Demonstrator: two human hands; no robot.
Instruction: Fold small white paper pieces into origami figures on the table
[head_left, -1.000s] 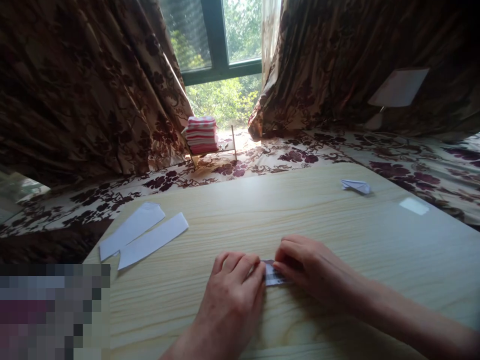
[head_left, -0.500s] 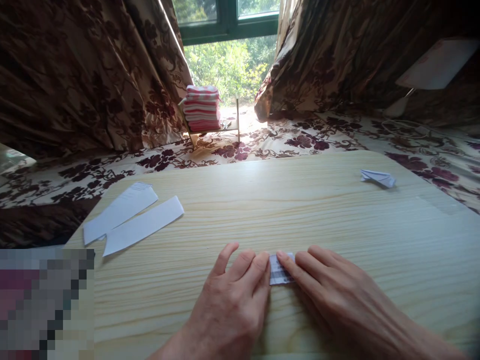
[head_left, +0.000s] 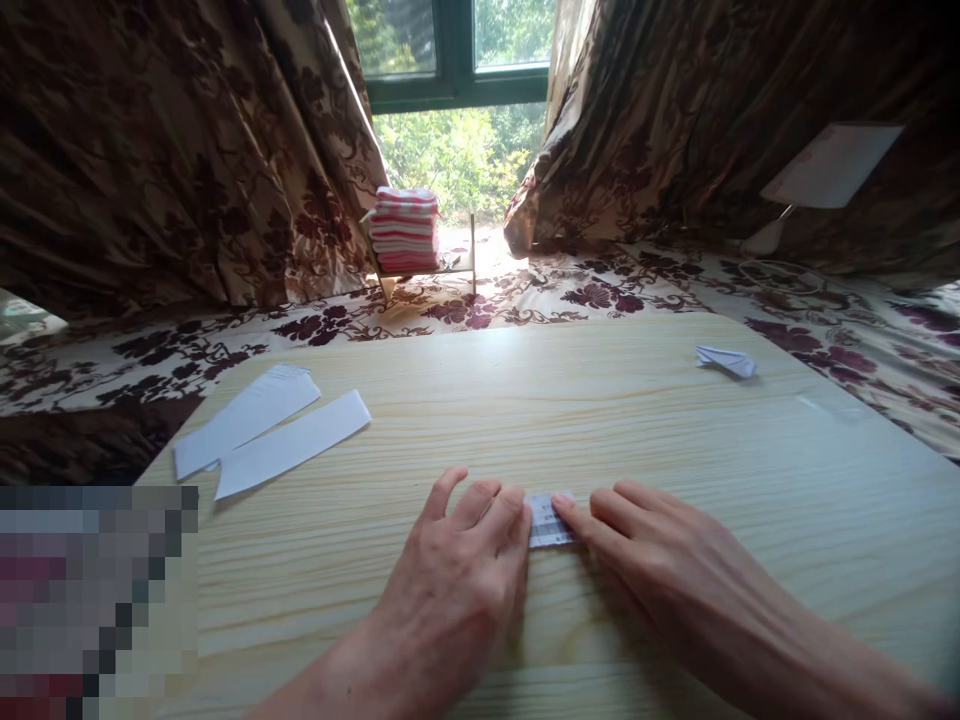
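Both hands at a small printed paper (head_left: 543, 526), lower centre of the frame.
The left hand (head_left: 459, 582) enters from the bottom edge, left of centre, back upward; its fingers are bent and slightly spread, the little finger raised apart, and the index side meets the paper's left edge. The right hand (head_left: 664, 560) enters from the lower right corner, back upward; its index finger extends toward the upper left, tip on the paper's upper face, while the neighbouring fingers curl loosely beside it. Both thumbs are hidden, so whether either hand grips the paper or only presses it cannot be told. The paper lies on the wood-grain table (head_left: 510, 420), between the two hands.
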